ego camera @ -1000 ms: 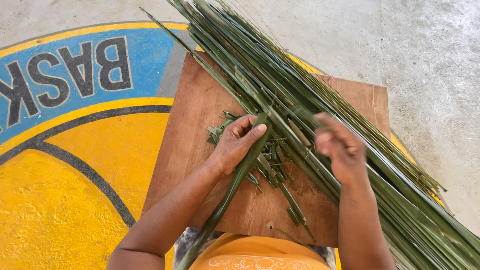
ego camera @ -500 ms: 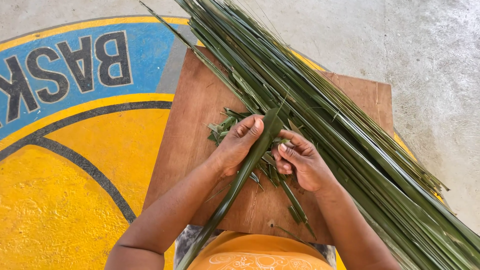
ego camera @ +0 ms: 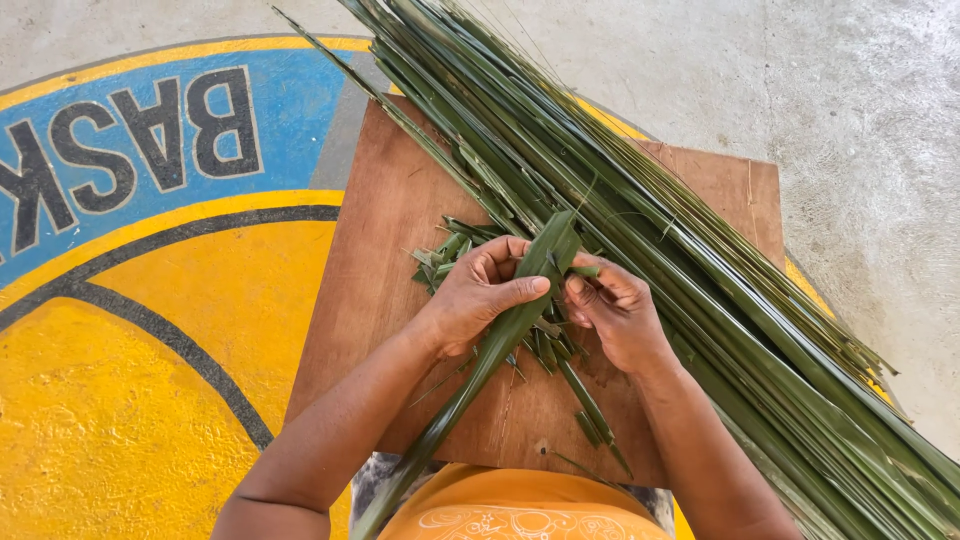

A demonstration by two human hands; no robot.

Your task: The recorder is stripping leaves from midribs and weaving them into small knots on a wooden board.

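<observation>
Now, left hand (ego camera: pixel 480 295): pinches the leaf (ego camera: pixel 520 295) over the board (ego camera: pixel 380 250).
Right hand (ego camera: pixel 615 310): fingers closed on the leaf's fold.
Leaf: probably light, bendy, creasable; best held near the fold.

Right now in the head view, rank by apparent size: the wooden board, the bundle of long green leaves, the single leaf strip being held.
1. bundle of long green leaves, crossing the whole frame
2. wooden board, partly covered, so close to unsure
3. single leaf strip
</observation>
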